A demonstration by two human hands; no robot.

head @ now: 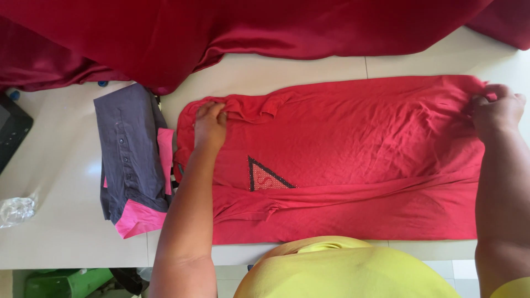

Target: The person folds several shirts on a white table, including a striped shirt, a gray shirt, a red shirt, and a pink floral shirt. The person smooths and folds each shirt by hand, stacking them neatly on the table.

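Head view, looking down at a white table (66, 232). Red shirt (342, 154) lies flat across the middle and right of it, long sides folded in; the near fold covers part of a dark triangle print (266, 177), so only its upper part shows. What lies under the folds is hidden.

Left hand (210, 124) sits on the shirt's left end near the collar, fingers curled into a bunch of fabric, gripping it. Fingertips are buried in the cloth, hard to make out. Left forearm crosses the shirt's lower left corner and blocks that part.

Right hand (496, 110) is at the shirt's far right end, closed, pinching the upper right edge of the fabric. Fingertips are tucked behind the cloth; right forearm runs down the frame's right edge and covers the shirt's end there.

Person's yellow top (342, 270) fills the bottom centre and hides the table's near edge.

Just left of the shirt: a folded grey shirt (130, 154) with buttons, lying on a pink garment (141, 221) that sticks out below and at its right side. The two overlap; the grey one nearly touches the red shirt's left end.

Dark red cloth (221, 33) is draped along the whole top, cut off by the frame, covering the table's far side. A black device (11, 129) is cut off at the left edge. Crumpled clear plastic (16, 211) lies at the left. A green object (66, 282) sits below the table, bottom left, unclear what it is.
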